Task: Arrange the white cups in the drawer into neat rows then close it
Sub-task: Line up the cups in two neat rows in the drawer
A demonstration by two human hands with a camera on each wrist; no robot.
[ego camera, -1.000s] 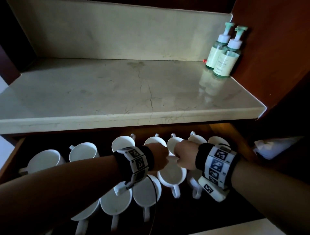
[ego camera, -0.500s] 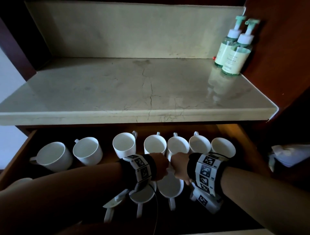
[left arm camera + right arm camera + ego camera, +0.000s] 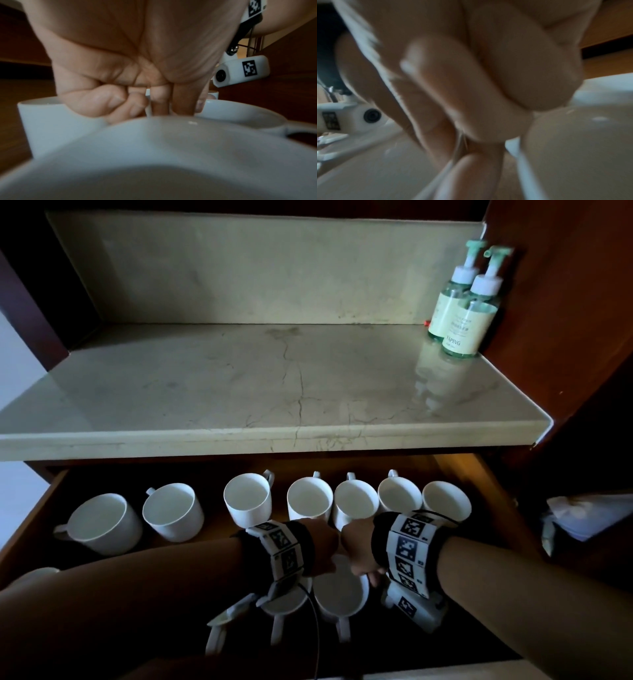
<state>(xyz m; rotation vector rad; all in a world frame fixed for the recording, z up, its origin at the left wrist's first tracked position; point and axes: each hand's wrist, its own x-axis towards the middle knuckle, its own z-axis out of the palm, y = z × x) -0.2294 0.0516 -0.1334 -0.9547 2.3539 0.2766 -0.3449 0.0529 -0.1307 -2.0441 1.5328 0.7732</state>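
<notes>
White cups fill the open drawer (image 3: 32, 529). Several stand in a back row (image 3: 356, 503), and more sit in front with their handles toward me (image 3: 339, 597). My left hand (image 3: 320, 546) and right hand (image 3: 359, 553) are side by side in the middle, between the rows. In the left wrist view my left hand (image 3: 147, 105) curls its fingers over the rim of a white cup (image 3: 56, 121) and pinches its wall. The right wrist view is blurred. There my right hand (image 3: 462, 135) has curled fingers pinching a thin cup rim (image 3: 459, 143). My wrists hide both sets of fingertips in the head view.
A marble counter (image 3: 274, 392) overhangs the back of the drawer. Two green pump bottles (image 3: 460, 306) stand at its right rear corner. A wooden cabinet wall (image 3: 565, 337) rises on the right, with a white cloth (image 3: 579, 518) below it. My left forearm covers the drawer's front left.
The head view has tilted up, so more of the back row shows. Both hands have stayed together and sunk slightly toward the front cups.
</notes>
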